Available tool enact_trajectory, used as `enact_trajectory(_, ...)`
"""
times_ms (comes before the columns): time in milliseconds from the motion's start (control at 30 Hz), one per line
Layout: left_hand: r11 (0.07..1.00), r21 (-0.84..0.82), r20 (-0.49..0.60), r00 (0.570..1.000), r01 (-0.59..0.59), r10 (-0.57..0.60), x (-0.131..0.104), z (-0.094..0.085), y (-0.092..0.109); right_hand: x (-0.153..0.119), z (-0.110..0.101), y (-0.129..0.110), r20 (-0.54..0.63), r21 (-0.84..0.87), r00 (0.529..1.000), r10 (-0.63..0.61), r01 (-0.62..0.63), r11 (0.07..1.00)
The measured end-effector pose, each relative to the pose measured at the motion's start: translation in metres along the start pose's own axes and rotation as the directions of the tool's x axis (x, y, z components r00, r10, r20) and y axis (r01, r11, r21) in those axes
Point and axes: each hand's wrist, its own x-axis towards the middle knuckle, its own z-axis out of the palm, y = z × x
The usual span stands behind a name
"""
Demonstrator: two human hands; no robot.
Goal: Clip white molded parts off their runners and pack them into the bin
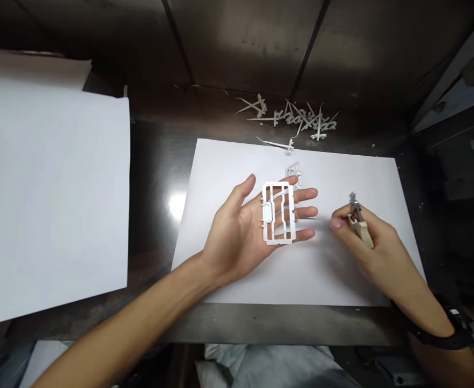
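Note:
My left hand (pixel 242 231) is palm up with its fingers spread, above a white sheet of paper (pixel 228 161). Across its palm and fingers lies a flat white plastic frame (pixel 292 215) with long slots and a small raised tab on one side. To the right, my right hand (pixel 378 242) is closed around a small pair of cutting pliers (pixel 360 226) with beige handles, their metal jaws pointing up and away. Partly hidden behind my left fingers, another white plastic piece (pixel 294 169) rests on the paper.
Several thin white plastic scraps (pixel 305 117) lie in a heap beyond the paper, on the dark metal bench (pixel 156 161). One scrap (pixel 279 144) overlaps the paper's far edge. A stack of large white sheets (pixel 54 188) stands at the left. Metal panels (pixel 245 48) close off the back.

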Motion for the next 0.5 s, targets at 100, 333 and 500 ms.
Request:
enact_trajectory(100,0.996,0.032,-0.075,0.994,-0.079,0.081,0.0,0.001,0.002,0.006,0.007,0.005,-0.084,-0.132,0.996,-0.04,0.029,0.991)
enact_trajectory(333,0.988,0.076,-0.13,0.981,-0.133,0.142,0.001,0.003,0.004,0.014,0.015,0.018,0.048,-0.197,0.981,-0.188,0.194,0.961)
enact_trajectory(500,0.987,0.088,-0.109,0.983,-0.138,0.147,-0.003,0.006,0.004,0.016,0.021,0.025,0.09,-0.235,0.969,-0.231,0.246,0.94)
